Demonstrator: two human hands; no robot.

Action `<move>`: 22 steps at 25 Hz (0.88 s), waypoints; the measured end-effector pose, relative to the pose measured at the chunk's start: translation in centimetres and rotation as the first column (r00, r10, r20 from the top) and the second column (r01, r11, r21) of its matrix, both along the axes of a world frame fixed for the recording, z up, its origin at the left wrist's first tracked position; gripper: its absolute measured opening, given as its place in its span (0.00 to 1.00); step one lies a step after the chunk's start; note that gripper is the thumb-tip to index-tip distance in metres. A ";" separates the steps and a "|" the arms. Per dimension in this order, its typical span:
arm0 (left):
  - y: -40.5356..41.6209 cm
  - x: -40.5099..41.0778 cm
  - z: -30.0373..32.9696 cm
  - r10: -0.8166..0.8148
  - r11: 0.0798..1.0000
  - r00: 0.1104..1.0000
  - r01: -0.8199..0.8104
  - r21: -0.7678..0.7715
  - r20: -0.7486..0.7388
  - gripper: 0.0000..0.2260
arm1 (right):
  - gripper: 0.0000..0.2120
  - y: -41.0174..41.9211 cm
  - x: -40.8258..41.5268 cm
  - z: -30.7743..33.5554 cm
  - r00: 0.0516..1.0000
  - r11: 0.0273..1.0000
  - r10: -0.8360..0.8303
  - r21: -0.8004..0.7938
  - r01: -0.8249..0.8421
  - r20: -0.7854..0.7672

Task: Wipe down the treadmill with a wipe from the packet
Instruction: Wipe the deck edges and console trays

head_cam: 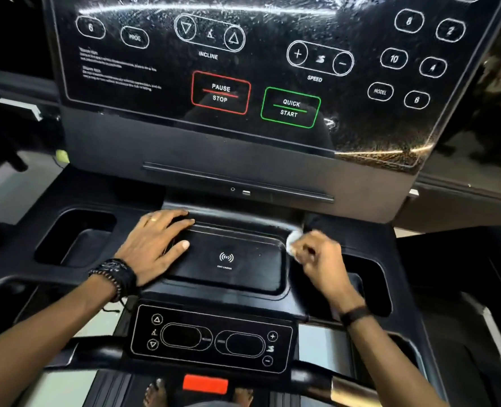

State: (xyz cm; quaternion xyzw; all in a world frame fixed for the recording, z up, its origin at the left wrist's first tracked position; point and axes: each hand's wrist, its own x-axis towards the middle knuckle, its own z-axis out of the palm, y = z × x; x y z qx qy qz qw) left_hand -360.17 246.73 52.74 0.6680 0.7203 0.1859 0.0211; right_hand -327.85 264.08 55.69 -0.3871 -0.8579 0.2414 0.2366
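Right hand (319,254) pinches a balled white wipe (293,241) at the charging tray's (231,259) far-right corner, apparently scrubbing | left hand (155,242), fingers flat, braces on tray's left edge | treadmill console (243,69) beyond.

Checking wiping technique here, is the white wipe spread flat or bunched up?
Bunched up: the small white wipe shows as a wad pinched in the right hand fingers.

left hand (155,243) flat (fingers spread), right hand (316,257) curled
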 end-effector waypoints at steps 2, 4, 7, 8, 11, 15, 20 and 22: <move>0.1 0.1 0.2 0.005 1.000 1.000 -0.005 -0.001 0.018 0.24 | 0.09 1.9 -1.8 0.0 0.993 0.993 -0.114 0.006 0.114 0.012; 0.0 0.0 0.2 0.008 1.000 1.000 -0.008 0.000 0.030 0.24 | 0.10 0.9 -1.8 0.1 0.995 0.993 -0.095 0.077 0.093 0.021; -0.2 0.2 0.2 0.051 0.999 0.997 -0.051 0.003 0.062 0.25 | 0.12 -3.1 0.9 -0.3 0.992 0.991 -0.111 0.085 0.106 0.063; -0.2 0.3 0.3 0.062 0.998 0.996 -0.062 0.001 0.062 0.25 | 0.13 -4.6 2.2 -0.5 0.992 0.995 -0.081 0.063 0.076 0.091; -0.3 0.6 0.4 0.078 0.997 0.996 -0.078 -0.011 0.047 0.25 | 0.16 -6.3 3.5 -1.5 0.991 1.000 -0.029 0.006 0.028 0.133; -0.2 0.4 0.6 0.076 0.997 0.996 -0.075 -0.017 0.050 0.25 | 0.22 -2.1 -0.8 -0.6 0.992 0.989 -0.125 0.074 0.126 -0.022; -0.7 -0.2 0.5 0.125 0.992 0.989 -0.124 -0.008 0.079 0.23 | 0.14 0.7 -5.6 -0.3 0.972 0.963 -0.237 0.136 0.234 0.000; -1.5 -1.5 0.4 0.170 0.985 0.984 -0.170 0.000 0.057 0.22 | 0.13 0.3 -7.2 -0.4 0.987 0.973 -0.157 0.177 0.149 0.033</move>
